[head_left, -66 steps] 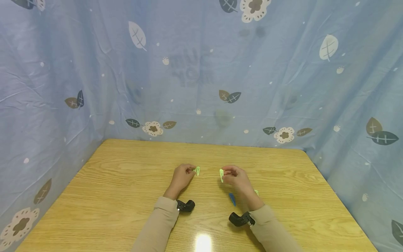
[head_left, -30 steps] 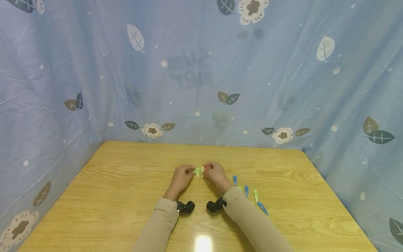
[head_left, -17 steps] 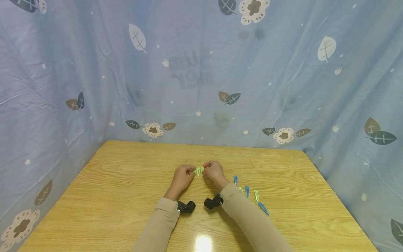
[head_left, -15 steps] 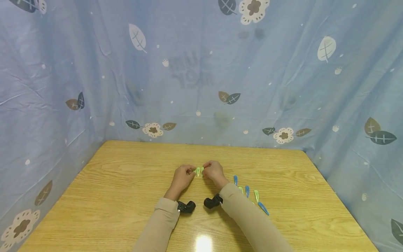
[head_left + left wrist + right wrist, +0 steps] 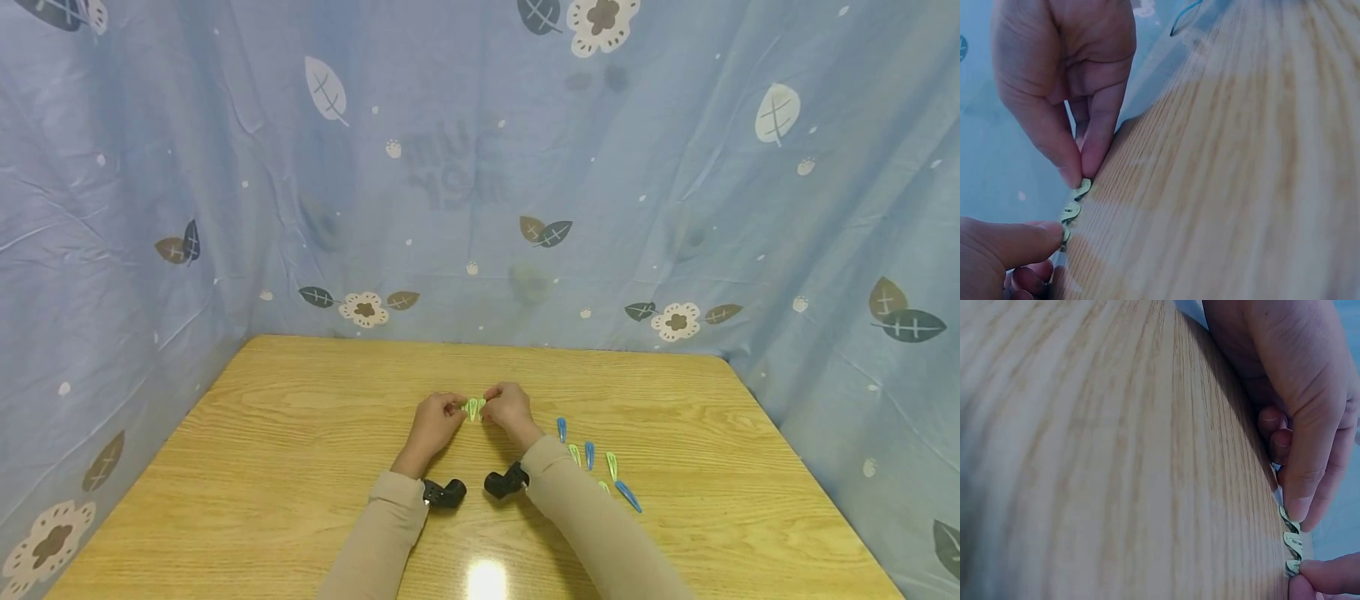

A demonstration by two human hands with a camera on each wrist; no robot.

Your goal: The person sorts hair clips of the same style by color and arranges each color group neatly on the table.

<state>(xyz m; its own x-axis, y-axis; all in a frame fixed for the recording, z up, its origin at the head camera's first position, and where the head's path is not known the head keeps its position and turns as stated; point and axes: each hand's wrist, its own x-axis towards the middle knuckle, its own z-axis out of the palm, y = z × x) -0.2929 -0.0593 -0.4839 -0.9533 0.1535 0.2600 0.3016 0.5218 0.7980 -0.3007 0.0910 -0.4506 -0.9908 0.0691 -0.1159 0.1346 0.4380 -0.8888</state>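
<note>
Three light green snap hair clips stand side by side in a short row near the middle of the table. My left hand (image 5: 432,425) pinches the leftmost clip (image 5: 1065,236) between thumb and forefinger. My right hand (image 5: 512,410) holds the rightmost clip (image 5: 482,407) by its edge, thumb and fingertip on it. Between the two hands sits the middle clip (image 5: 472,409), which neither hand touches. From the left wrist view, the right fingertips (image 5: 1079,178) come down on the far clip. In the right wrist view, the left fingertips (image 5: 1297,509) meet their own clip.
Right of my right forearm lie loose clips, blue ones (image 5: 589,455) and green ones (image 5: 612,467), several in all. A patterned blue curtain (image 5: 480,208) hangs behind the wooden table (image 5: 262,467). Black wrist cameras (image 5: 445,493) stick out inward from both sleeves.
My right hand has come left with a green clip and brought it close beside the middle one. Clips its arm covered now show. My left hand has stayed in place.
</note>
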